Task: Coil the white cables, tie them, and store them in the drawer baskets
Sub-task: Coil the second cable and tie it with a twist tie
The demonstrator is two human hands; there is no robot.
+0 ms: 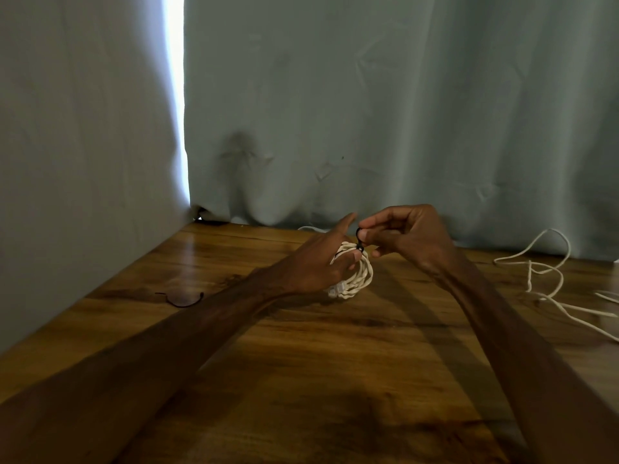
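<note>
A coiled white cable (360, 277) hangs just above the wooden table (301, 363), near its middle. My left hand (318, 262) holds the coil from the left, fingers through its loops, with a clear plug showing at the bottom. My right hand (408, 236) pinches a thin black tie (359, 241) that wraps the top of the coil. A loose, uncoiled white cable (549, 279) lies tangled on the table at the right. No drawer or basket is in sight.
Another black tie (186, 301) lies curved on the table at the left. A grey-blue curtain (368, 112) hangs close behind the table and along its left side, with a bright gap (174, 95) in it. A bit of white cable (310, 228) shows at the curtain's foot.
</note>
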